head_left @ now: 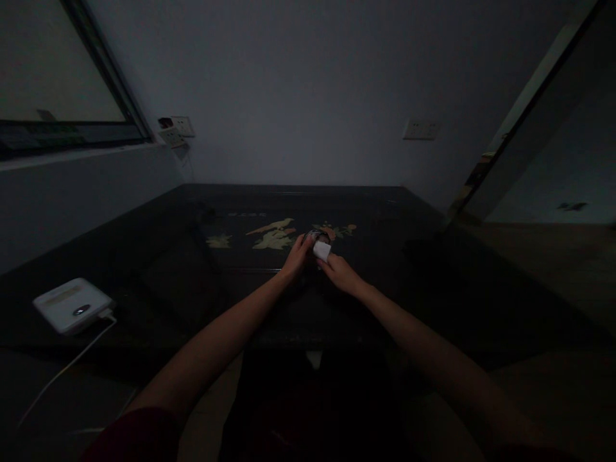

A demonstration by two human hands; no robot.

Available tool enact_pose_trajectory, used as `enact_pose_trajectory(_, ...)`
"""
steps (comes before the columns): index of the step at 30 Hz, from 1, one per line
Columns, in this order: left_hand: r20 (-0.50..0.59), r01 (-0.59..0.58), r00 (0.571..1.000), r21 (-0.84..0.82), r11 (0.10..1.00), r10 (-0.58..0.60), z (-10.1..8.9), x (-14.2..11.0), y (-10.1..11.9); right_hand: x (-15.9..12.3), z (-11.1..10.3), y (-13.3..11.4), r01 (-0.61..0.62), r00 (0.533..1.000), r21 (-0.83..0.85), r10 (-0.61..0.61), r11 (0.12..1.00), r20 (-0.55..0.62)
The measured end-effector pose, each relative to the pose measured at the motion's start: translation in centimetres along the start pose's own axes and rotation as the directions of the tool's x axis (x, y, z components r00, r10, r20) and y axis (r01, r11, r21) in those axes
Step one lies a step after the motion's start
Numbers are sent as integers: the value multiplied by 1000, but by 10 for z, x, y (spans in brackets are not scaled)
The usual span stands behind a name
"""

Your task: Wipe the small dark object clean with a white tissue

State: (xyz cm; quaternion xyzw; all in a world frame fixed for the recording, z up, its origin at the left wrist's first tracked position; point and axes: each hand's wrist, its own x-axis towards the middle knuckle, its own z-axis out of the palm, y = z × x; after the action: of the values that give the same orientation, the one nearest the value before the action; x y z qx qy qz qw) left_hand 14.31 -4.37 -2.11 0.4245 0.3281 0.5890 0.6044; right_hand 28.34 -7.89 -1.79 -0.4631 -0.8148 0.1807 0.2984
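Small squarish white piece (322, 251), tilted, in right hand (342, 272); roundish dark object (324, 237) behind it, in left hand (296, 257).

A dark, glossy tabletop (158, 289) stretches back to the wall, its surface decorated with a pale bird (276, 226), leafy flowers (353, 230) and a short line of lettering (246, 214) (too dim to read). Near the front left edge sits a white device (72, 303), its white cable (94, 341) trailing off the edge.
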Motion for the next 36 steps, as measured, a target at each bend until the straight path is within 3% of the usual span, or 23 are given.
enact_pose_trajectory(5,6,61,998,-28,998,-60,-1,-1,2,3,9,7,-16,998,274,30,962,-46)
enact_pose_trajectory(7,-2,70,998,-34,997,-70,-1,0,2,3,10,5,0,998,297,17,955,-54)
enact_pose_trajectory(14,-36,126,991,-90,988,-130,-1,1,2,-1,2,-4,88,996,-125,-84,988,33)
enact_pose_trajectory(20,-7,117,993,-96,988,-118,0,2,0,-1,-15,0,238,971,-461,-204,855,123)
enact_pose_trajectory(26,24,98,995,-99,990,-96,0,8,-7,-1,-20,-4,263,964,-579,-237,772,122)
enact_pose_trajectory(32,-21,111,994,-18,994,-111,0,6,-4,-2,-14,-5,209,978,-510,-190,834,89)
enact_pose_trajectory(36,-59,119,991,40,992,-116,0,2,0,-2,-7,-3,112,994,-304,-105,946,38)
